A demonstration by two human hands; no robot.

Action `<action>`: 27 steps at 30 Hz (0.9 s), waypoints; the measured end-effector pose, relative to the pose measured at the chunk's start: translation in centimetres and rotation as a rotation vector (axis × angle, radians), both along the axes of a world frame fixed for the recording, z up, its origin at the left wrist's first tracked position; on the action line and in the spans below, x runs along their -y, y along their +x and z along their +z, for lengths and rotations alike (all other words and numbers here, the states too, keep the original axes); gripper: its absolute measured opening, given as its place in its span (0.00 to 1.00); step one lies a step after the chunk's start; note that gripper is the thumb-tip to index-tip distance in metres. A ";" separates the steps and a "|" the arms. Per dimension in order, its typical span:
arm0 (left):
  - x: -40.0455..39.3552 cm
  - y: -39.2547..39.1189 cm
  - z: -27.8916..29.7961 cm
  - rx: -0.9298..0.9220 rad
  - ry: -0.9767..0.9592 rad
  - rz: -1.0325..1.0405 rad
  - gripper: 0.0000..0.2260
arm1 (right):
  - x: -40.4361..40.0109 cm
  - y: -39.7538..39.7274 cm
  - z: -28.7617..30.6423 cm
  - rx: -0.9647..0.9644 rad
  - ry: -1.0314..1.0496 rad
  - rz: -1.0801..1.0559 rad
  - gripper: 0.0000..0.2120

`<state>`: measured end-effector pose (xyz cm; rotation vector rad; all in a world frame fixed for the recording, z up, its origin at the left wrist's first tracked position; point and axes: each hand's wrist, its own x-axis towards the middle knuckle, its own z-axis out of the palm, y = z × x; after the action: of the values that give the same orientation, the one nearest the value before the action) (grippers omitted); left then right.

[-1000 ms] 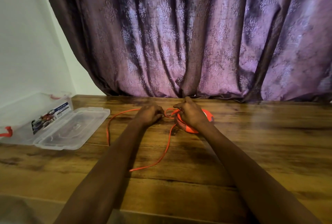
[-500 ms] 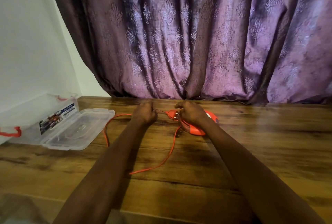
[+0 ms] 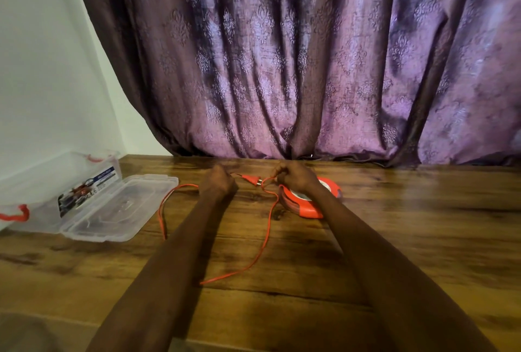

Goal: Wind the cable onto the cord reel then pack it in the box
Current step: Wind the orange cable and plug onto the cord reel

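Both hands work at the far middle of the wooden table [image 3: 423, 238], just apart from each other. The left hand [image 3: 218, 182] is curled into a fist round the orange cable [image 3: 262, 244], with the plug [image 3: 250, 179] sticking out to its right. The right hand [image 3: 296, 179] rests over the reel [image 3: 310, 205] and pinches a stretch of cable near the plug's pins. The reel lies flat on the table under that hand, orange with a pale centre. From the hands the loose cable loops toward the near side and out to the left. The clear box [image 3: 70, 182] sits at the far left, open, its lid [image 3: 118, 207] lying flat beside it. A purple curtain [image 3: 310, 55] hangs behind the table.
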<state>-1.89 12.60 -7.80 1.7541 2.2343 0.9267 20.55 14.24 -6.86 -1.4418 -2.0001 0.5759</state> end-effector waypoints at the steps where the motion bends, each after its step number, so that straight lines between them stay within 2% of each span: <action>1: 0.0 -0.3 0.1 0.012 0.009 0.025 0.14 | -0.1 0.1 0.0 0.013 0.000 0.012 0.12; 7: 0.4 -1.7 0.4 -0.035 -0.028 0.112 0.20 | 0.0 2.4 1.5 -0.005 0.005 0.018 0.15; 9: 0.9 -1.3 0.3 -0.111 0.035 0.093 0.22 | 0.2 4.2 1.8 0.042 0.005 -0.024 0.13; 12: 1.2 0.0 0.7 -0.175 0.166 -0.010 0.17 | 0.8 7.4 1.7 0.213 -0.027 -0.112 0.09; 14: 1.6 1.4 1.5 -0.080 0.176 -0.082 0.14 | 1.1 9.6 1.3 0.241 -0.097 -0.192 0.15; 15: 1.8 2.1 1.9 -0.032 0.173 -0.113 0.13 | 1.3 10.4 1.0 0.230 -0.152 -0.225 0.20; 18: 2.7 4.0 2.5 0.013 0.158 -0.278 0.10 | 2.2 11.3 0.3 0.155 -0.324 -0.250 0.22; 20: 3.4 4.6 2.0 0.031 0.052 -0.431 0.09 | 2.6 11.2 0.3 0.055 -0.377 -0.263 0.22; 22: 4.4 4.9 1.2 0.010 -0.122 -0.543 0.15 | 2.7 11.2 0.6 -0.030 -0.426 -0.264 0.19; 24: 5.4 4.9 0.2 -0.079 -0.231 -0.555 0.15 | 2.8 11.2 1.0 -0.065 -0.461 -0.254 0.17; 27: 5.9 4.4 -1.1 -0.132 -0.236 -0.450 0.08 | 3.2 11.4 0.7 -0.203 -0.482 -0.276 0.16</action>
<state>2.53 6.69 -8.94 2.1186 1.7996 0.4461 31.92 11.06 -6.11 -1.8163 -1.5300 1.0815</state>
